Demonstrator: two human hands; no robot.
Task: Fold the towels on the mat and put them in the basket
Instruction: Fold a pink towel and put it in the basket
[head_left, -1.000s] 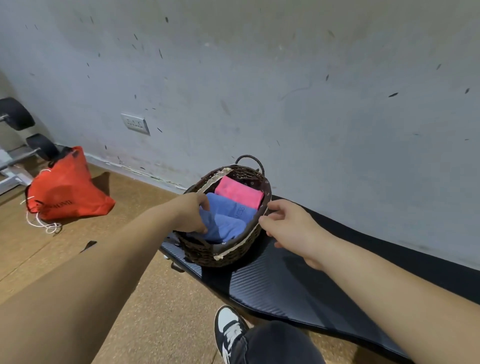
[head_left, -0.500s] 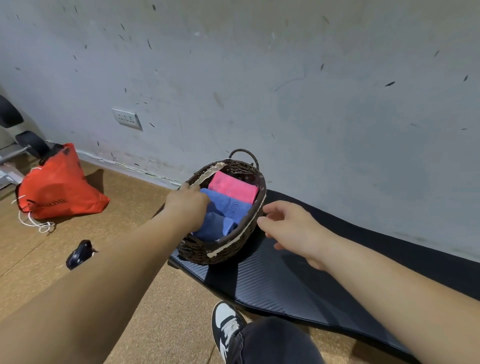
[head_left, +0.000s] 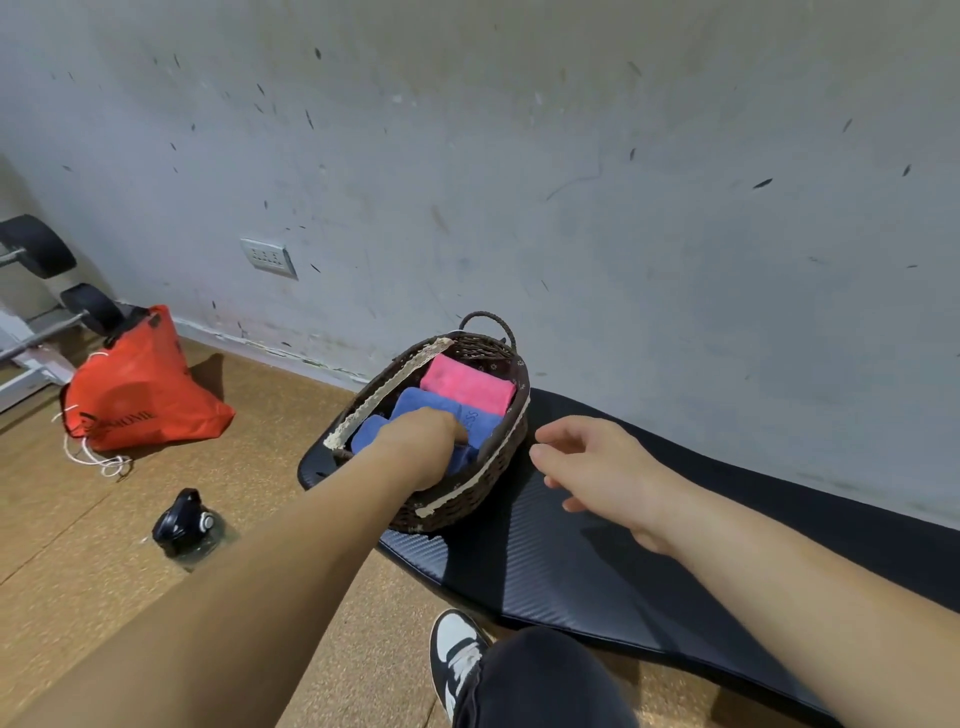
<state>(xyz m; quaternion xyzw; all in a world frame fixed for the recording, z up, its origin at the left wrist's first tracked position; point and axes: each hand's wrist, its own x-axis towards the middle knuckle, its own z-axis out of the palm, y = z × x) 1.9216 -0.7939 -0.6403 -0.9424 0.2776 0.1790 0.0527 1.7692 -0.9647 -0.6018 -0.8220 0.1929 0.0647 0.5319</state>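
A dark wicker basket (head_left: 467, 488) stands on the left end of the black mat (head_left: 571, 571). Inside lie a folded pink towel (head_left: 467, 387) at the far end, a blue towel with lettering (head_left: 485, 421) in the middle, and a second blue towel (head_left: 366, 434) nearest me. My left hand (head_left: 423, 449) is inside the basket, fingers curled down into the nearer blue towel, their tips hidden in the folds. My right hand (head_left: 597, 467) hovers over the mat just right of the basket rim, fingers relaxed and holding nothing.
A red drawstring bag (head_left: 140, 389) lies on the cork floor at left, with a black bottle (head_left: 187, 525) nearer me. Weight equipment (head_left: 36, 249) stands at the far left. The grey wall runs close behind the mat. My shoe (head_left: 457, 654) is at the mat's front edge.
My left hand has pushed deeper into the basket with the blue towel. My right hand has come off the basket rim and opened. The bottle has come into view.
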